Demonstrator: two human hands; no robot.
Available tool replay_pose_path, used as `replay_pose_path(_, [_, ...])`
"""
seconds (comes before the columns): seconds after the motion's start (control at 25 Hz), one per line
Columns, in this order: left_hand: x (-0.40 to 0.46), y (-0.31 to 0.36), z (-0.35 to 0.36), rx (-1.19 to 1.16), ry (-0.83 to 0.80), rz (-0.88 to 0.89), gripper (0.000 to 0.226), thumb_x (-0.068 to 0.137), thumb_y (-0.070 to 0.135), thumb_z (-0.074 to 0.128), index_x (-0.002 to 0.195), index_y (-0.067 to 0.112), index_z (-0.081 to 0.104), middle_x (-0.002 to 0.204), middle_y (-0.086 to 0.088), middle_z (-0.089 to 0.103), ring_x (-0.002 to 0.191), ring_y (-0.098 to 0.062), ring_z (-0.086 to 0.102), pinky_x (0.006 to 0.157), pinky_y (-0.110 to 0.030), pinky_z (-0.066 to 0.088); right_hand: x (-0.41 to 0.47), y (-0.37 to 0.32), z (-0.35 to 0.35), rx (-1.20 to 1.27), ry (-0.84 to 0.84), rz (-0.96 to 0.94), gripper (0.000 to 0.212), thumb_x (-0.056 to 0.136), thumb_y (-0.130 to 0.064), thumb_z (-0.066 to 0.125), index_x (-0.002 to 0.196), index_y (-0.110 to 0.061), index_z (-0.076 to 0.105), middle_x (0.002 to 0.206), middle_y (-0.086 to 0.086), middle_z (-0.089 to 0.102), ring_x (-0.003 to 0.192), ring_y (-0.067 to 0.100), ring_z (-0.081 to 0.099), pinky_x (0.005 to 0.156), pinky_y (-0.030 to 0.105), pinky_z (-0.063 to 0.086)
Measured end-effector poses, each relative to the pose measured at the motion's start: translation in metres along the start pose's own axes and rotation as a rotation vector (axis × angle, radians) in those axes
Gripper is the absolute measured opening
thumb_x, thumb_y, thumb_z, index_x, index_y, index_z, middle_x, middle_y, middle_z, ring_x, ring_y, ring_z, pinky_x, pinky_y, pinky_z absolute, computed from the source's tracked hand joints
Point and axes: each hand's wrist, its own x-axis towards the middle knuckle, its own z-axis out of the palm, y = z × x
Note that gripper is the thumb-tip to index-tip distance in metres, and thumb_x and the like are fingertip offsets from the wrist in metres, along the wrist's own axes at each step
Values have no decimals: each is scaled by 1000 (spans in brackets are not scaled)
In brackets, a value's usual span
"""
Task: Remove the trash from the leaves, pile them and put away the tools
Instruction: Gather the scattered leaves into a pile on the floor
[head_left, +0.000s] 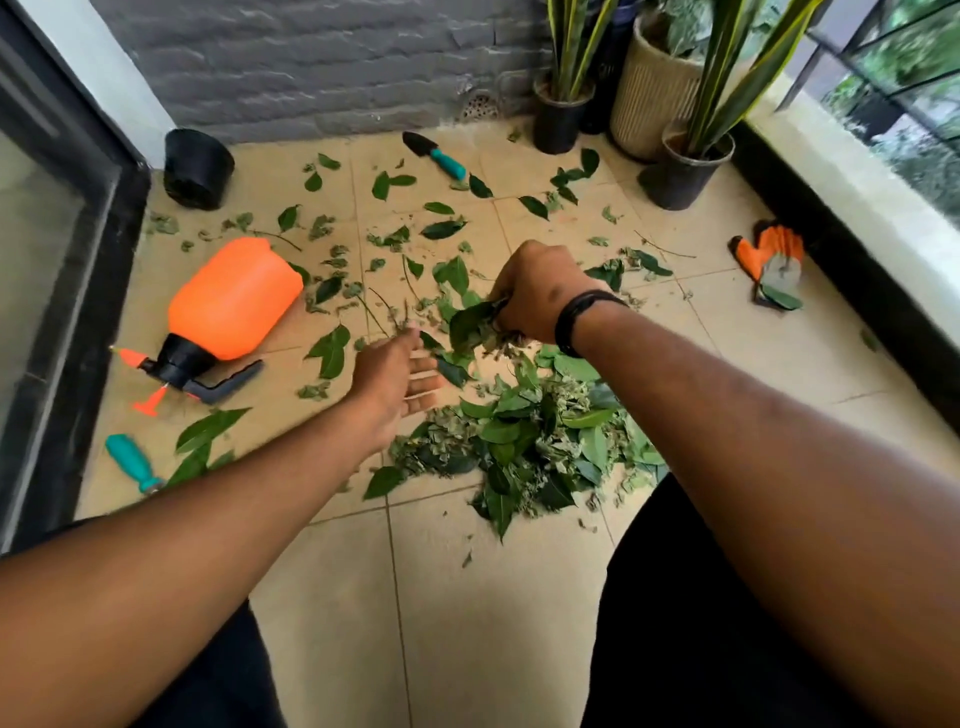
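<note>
Head view: my right hand (540, 291) grips bunch of leaves (475, 325), held just above far edge of leaf pile (535, 441) on floor (467, 597). Left hand (397, 382) open, fingers straight, at pile's left edge. Pile sits below and toward me from bunch, no clear long axis; right hand nearer drop point.

Nothing there could be read: no text, label, brand, number or sign showed on anything in view.
</note>
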Motion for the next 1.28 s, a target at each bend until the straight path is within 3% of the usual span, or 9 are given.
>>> replay_pose_path(0.12, [0,3,2,-53,-52,52,40,105,51,43,107,18,65,106,-6,67,92,-22,66,75,-35,52,-8,-15,9,-42,-79,-83,25,86,-11,75,111,-13,74,110,7,71,98,23,69,86,35,60])
replay_pose_path(0.28, [-2,7,0,-194,-187,-17,44,104,50,44,92,14,68,90,-7,76,73,-18,71,65,-27,55,-12,-29,24,-27,-200,-165,27,83,-13,78,110,-19,76,108,4,73,93,18,69,81,27,58])
replay_pose_path(0.4, [-1,8,-3,-332,-276,-106,58,100,56,48,100,6,77,116,-21,72,97,-33,70,100,-46,51,-11,-35,23,33,-184,-195,27,83,-13,80,109,-18,77,107,4,74,86,13,64,74,22,53])
replay_pose_path(0.48, [-1,8,-1,-412,-323,-121,63,98,60,48,99,5,79,120,-26,69,102,-37,67,106,-52,47,-11,-36,23,40,-157,-211,29,83,-13,79,112,-17,76,106,3,73,86,11,60,73,19,47])
replay_pose_path(0.64, [-1,10,0,-469,-458,-115,52,96,54,52,114,9,71,110,-23,71,88,-35,71,91,-48,56,-8,-35,24,41,-116,-199,29,83,-12,78,110,-19,69,109,4,68,92,17,61,72,23,48])
replay_pose_path(0.84, [3,11,-8,-474,-544,-136,43,88,44,61,108,8,73,101,-21,72,82,-33,72,72,-36,64,-3,-34,29,13,-99,-199,15,85,-12,75,98,-18,70,97,3,68,84,19,66,61,22,52])
replay_pose_path(0.96, [3,10,-8,-458,-565,-153,36,86,34,64,106,5,67,91,-17,70,76,-26,70,61,-30,62,3,-34,33,4,-90,-181,15,88,-12,70,101,-19,74,97,2,69,87,18,66,68,23,55])
replay_pose_path(1.12, [7,7,-8,-456,-468,-180,21,82,21,68,90,3,64,75,-10,65,61,-16,66,49,-22,57,6,-35,32,96,-113,-168,31,85,-10,72,114,-20,72,106,1,67,94,15,62,78,23,52])
replay_pose_path(1.28, [23,3,-15,-454,-297,-192,10,98,10,58,89,5,62,77,-9,61,55,-12,62,49,-19,56,5,-34,31,133,-115,-200,42,82,-12,79,122,-18,70,112,1,70,102,15,64,89,25,53])
